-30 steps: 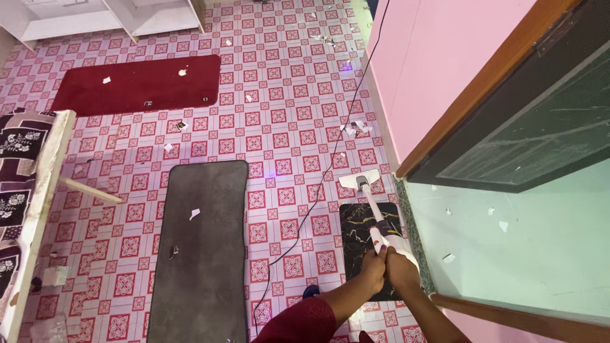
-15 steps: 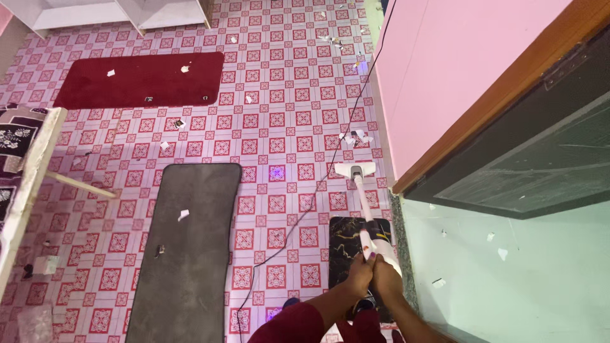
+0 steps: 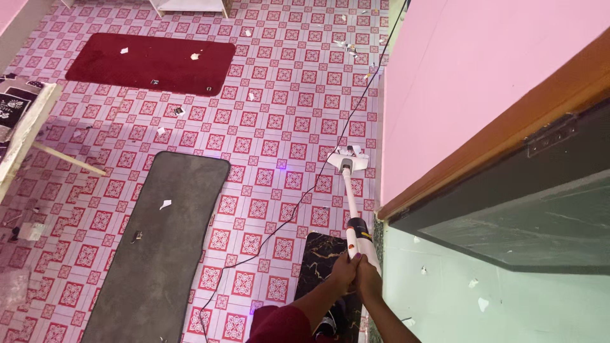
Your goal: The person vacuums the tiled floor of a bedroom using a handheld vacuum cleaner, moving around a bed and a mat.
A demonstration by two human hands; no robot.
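Both my hands grip the handle of a white stick vacuum cleaner point(image 3: 351, 209). My left hand point(image 3: 344, 273) and my right hand point(image 3: 367, 279) sit side by side on the grip, above a black marbled mat point(image 3: 318, 263). The wand runs forward to the white floor head point(image 3: 347, 161), which rests on the red-and-pink patterned tile floor point(image 3: 267, 127) close to the pink wall point(image 3: 457, 82), over some white paper scraps. A thin black cord point(image 3: 298, 200) trails from the vacuum across the tiles.
A grey mat point(image 3: 159, 248) lies at the left with paper scraps on it, and a dark red mat point(image 3: 149, 60) lies farther off. Paper bits dot the floor. A wood-framed dark door point(image 3: 508, 197) and green floor point(image 3: 483, 305) are at the right. A wooden board leans at left.
The vacuum's floor head has slid forward along the wall onto the paper scraps near it. My view has moved forward and my hands have stayed on the handle.
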